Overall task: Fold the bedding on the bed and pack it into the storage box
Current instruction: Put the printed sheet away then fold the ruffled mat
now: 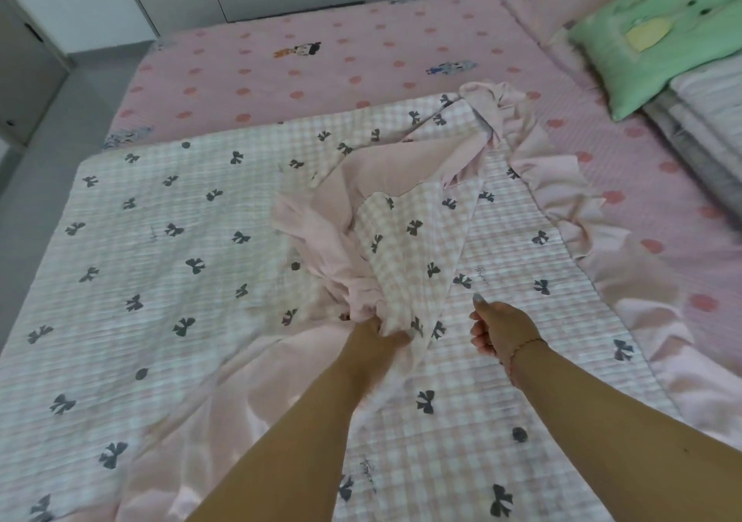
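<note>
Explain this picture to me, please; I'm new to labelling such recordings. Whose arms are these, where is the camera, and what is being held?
No machine here: a person wears a camera on the head, looking down at their own arms. The left hand has a bunched fold of the checked bow-print quilt in its grip, lifting it off the bed. The right hand hovers beside it, fingers loosely curled, holding nothing. Under the quilt lies a pink dotted sheet; a green pillow sits at the far right. No storage box is in view.
</note>
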Demonstrator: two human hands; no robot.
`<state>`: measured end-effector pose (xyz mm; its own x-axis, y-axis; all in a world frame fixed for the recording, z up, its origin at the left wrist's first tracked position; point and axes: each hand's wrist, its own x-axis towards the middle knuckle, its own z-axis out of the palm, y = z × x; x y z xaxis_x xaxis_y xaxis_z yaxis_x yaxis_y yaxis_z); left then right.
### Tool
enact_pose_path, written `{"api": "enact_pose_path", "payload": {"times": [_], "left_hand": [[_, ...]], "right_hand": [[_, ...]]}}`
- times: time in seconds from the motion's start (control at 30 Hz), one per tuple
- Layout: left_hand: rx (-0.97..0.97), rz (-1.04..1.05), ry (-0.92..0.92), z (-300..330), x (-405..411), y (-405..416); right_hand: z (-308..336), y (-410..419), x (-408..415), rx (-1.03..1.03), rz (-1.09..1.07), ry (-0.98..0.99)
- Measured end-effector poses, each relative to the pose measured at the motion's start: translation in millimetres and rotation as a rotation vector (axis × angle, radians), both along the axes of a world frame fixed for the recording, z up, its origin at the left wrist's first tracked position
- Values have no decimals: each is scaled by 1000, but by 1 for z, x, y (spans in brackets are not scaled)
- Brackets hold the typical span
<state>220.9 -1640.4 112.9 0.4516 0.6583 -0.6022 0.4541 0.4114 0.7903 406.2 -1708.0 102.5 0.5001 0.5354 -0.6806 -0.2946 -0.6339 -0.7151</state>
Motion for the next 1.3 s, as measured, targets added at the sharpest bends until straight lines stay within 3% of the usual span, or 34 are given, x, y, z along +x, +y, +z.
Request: {"api": "enact_pose_path", "payload": {"times": [0.13, 0.27, 0.37, 0.43, 0.5, 0.63, 0.7, 0.9, 1.07, 1.2, 1.3], "left_hand": [[-173, -133, 2, 1, 13, -67], [-282, -389, 136, -19, 19, -125], [-245, -604, 273, -35, 20, -149], [-251, -625, 356, -48, 21, -153], [-296, -434, 311, -56, 26, -151], [-166, 239, 231, -62, 36, -123], [-182, 432, 241, -72, 41, -102], [-320, 470, 213, -86, 57, -76], [-223, 311, 226, -97, 77, -66], [-319, 351, 39, -87, 106, -74], [-356, 255, -52, -68, 135, -93]], "right_hand": [[12, -18, 21, 7, -56, -37], [11, -43, 32, 0, -125, -49], [1, -59, 32, -45, -117, -34], [-9, -69, 32, -71, -106, -39], [-19, -79, 30, -85, -108, -39], [-27, -89, 34, -92, -109, -42], [-26, -92, 39, -93, -99, -61], [-25, -95, 54, -53, -91, -104], [-32, -100, 62, -26, -91, -86], [-35, -112, 73, 9, -151, -108], [-25, -120, 88, 69, -223, -133]]}}
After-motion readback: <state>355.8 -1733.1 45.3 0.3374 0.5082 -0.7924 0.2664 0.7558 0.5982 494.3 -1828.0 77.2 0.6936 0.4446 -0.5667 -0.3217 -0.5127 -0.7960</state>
